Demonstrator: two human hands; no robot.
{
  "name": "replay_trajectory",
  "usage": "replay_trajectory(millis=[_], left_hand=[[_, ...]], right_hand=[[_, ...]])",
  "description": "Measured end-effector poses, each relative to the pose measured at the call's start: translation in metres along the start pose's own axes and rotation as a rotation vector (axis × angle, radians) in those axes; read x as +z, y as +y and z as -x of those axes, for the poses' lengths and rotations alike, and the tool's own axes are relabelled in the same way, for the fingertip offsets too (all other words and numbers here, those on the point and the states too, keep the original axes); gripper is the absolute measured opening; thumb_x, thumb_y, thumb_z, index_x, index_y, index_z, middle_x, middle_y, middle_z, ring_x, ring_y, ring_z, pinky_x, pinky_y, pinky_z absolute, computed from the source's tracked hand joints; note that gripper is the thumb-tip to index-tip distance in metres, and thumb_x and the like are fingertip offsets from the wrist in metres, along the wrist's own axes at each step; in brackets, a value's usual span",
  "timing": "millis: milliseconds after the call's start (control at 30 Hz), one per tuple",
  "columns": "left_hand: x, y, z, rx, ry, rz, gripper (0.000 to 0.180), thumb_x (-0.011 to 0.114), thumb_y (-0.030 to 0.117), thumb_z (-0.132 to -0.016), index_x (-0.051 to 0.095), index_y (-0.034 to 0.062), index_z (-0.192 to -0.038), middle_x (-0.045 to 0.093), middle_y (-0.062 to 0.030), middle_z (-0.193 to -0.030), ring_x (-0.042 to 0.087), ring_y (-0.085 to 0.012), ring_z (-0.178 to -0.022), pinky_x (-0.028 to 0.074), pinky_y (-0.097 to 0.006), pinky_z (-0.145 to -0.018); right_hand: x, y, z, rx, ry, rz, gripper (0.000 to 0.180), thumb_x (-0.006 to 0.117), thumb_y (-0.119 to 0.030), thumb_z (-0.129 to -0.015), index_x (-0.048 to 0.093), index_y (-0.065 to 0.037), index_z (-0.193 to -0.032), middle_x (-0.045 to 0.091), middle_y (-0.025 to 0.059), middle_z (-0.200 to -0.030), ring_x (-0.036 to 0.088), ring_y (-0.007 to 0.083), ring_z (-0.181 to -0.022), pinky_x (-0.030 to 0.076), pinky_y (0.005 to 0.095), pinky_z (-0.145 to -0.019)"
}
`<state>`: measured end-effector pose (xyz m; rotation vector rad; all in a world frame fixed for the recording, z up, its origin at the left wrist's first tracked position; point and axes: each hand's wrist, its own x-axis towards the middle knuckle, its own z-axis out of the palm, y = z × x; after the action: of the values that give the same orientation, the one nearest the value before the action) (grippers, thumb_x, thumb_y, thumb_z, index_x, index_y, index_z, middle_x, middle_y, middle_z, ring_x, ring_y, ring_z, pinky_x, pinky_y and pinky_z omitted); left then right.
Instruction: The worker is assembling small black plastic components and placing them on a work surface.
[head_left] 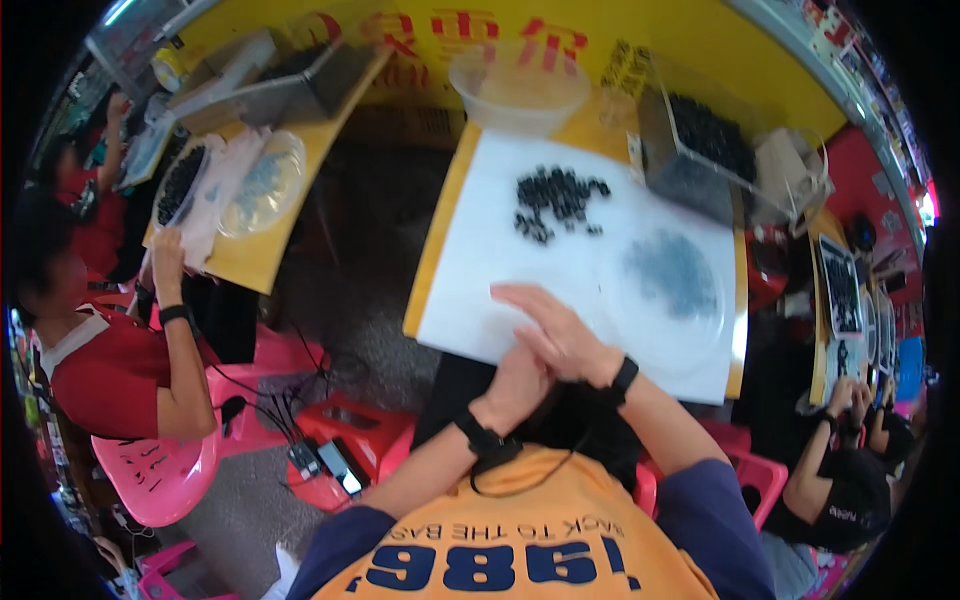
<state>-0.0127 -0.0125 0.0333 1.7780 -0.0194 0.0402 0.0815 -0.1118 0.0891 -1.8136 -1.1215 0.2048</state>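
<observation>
My right hand [555, 330] reaches over the near edge of the white-covered table [470, 270], fingers stretched out together and nothing visible in it. Its palm side rests against my left hand [518, 385], whose fingers are mostly hidden beneath it. Beyond them, a loose pile of small black pieces [560, 198] lies on the white sheet. To the right sits a clear round tray [650, 350] with many small blue-grey pieces [675, 275] spread in it. Neither hand touches the pieces.
A translucent basin [520, 95] and a clear bin [690, 185] of black pieces stand at the table's far side. On the left, a person in red [120, 385] works at another table [255, 265]. A red stool [380, 430] holds a phone [340, 467] and cables.
</observation>
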Motion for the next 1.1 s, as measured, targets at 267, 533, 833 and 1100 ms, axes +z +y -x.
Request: replay_trajectory(millis=[267,533,833,1100], left_hand=[[0.008,-0.017,0.006,0.113,0.078,0.077,0.015,0.062,0.002,-0.087,0.059,0.0018,-0.102,0.062,-0.0173,-0.088,0.062,-0.0346,-0.086,0.051,-0.038,-0.074],[0.018,-0.036,0.02,0.22,0.069,-0.056,0.019,0.058,0.004,-0.092,0.058,0.0044,-0.112,0.061,-0.0105,-0.103,0.06,-0.0238,-0.103,0.049,-0.033,-0.086],[0.018,-0.039,0.019,0.146,0.037,0.242,0.017,0.06,-0.002,-0.089,0.055,0.0075,-0.102,0.06,-0.0123,-0.101,0.059,-0.0267,-0.102,0.049,-0.035,-0.086],[0.0,-0.003,0.001,0.059,-0.033,0.175,0.014,0.056,0.001,-0.087,0.061,-0.001,-0.099,0.065,-0.0196,-0.088,0.063,-0.0336,-0.083,0.05,-0.04,-0.073]], right_hand=[[0.003,0.002,0.0,0.168,-0.219,-0.144,0.047,0.048,-0.015,-0.092,0.052,-0.004,-0.137,0.056,0.0195,-0.134,0.053,0.0356,-0.125,0.039,0.0391,-0.108],[0.003,0.001,-0.003,0.173,-0.313,-0.176,0.045,0.047,-0.014,-0.092,0.055,-0.003,-0.134,0.058,0.0194,-0.131,0.055,0.0362,-0.121,0.042,0.0385,-0.105],[0.005,0.001,0.0,0.159,-0.262,-0.148,0.042,0.045,-0.01,-0.09,0.06,-0.002,-0.128,0.063,0.0201,-0.124,0.059,0.0371,-0.115,0.045,0.0388,-0.102],[0.003,-0.013,0.001,0.142,0.115,-0.074,0.036,0.045,-0.009,-0.091,0.063,0.002,-0.12,0.064,0.0194,-0.123,0.061,0.0334,-0.116,0.044,0.0391,-0.102]])
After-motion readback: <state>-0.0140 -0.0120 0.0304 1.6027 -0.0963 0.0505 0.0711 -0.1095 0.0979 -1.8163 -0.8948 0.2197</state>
